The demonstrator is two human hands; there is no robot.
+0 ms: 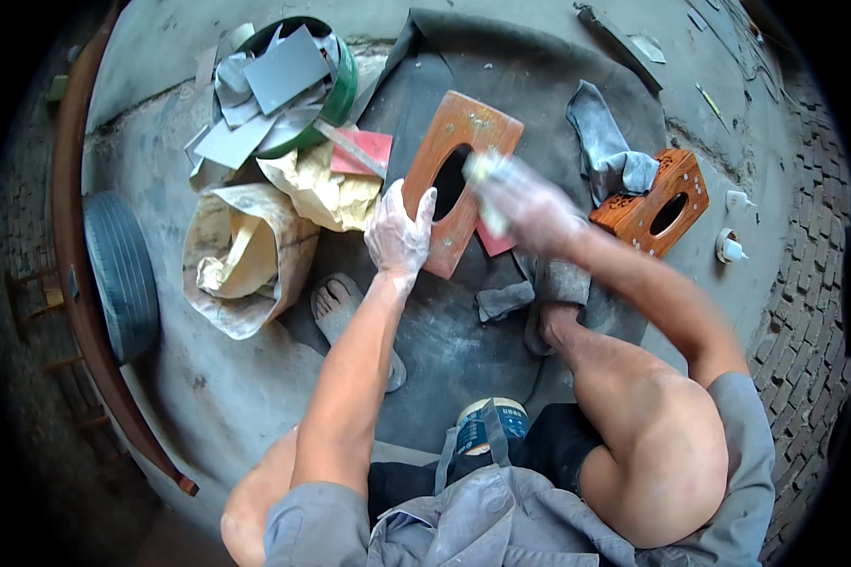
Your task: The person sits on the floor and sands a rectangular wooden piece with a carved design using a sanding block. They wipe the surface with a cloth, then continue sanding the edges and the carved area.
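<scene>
A reddish-brown wooden tissue box (459,123) with an oval opening stands on the dark mat, its finish worn in patches. My left hand (397,231), dusted white, grips the box's near left edge, thumb on the top face. Over the box's right side, my right hand (525,203) is smeared by motion. Its fingers are closed around a pale, whitish-green object (487,175) too blurred to name. A red sheet (494,239) shows beside the box, below my right hand.
Right of the mat sits a carved wooden tissue box (683,194) with a grey cloth (607,132) against it. To the left are a green tub (345,90) of grey sheets, an open sack (246,293) and a tyre (121,274). A grey rag (504,300) lies between my feet.
</scene>
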